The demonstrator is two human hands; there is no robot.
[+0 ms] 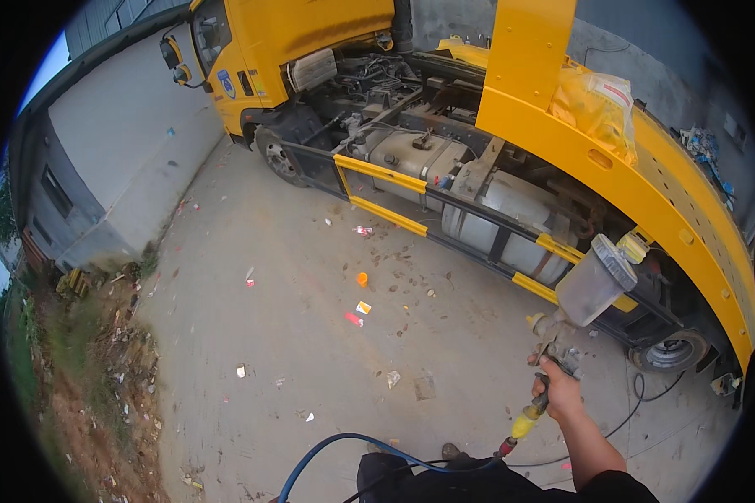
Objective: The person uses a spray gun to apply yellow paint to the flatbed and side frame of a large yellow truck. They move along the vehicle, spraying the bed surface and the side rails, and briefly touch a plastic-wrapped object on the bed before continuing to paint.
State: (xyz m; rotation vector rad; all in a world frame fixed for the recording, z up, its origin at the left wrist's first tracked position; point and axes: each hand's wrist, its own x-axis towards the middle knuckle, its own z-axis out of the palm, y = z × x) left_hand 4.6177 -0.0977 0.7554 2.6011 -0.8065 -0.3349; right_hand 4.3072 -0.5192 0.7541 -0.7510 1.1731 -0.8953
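One spray gun (562, 335) in view, held by the right hand (559, 392), fingers closed round its grip, lower right of frame. Gun's long axis runs diagonally: hose end w/ yellow fitting (524, 422) low and toward the person, translucent cup (594, 282) w/ grey lid up and to the right, tilted toward the yellow truck (445, 109). Nozzle end faces the truck's side rail; exact tip is too small to tell. Blue hose (327, 457) arcs along the bottom edge, near the person's dark clothing. Left hand not visible, so its state can't be told.

Packages, labels, signs: a blue shield-shaped emblem (226, 82) on the cab door, upper left. A yellow plastic bag (596, 105) w/ a red-and-white patch lies on the curved yellow fender (646, 193), upper right. On the concrete ground (252, 335), centre: small orange cap (361, 278), yellow-white square scrap (362, 308), red wrapper (353, 319) just beside it; white paper bits scattered farther left. Grey wall (126, 159) at left.
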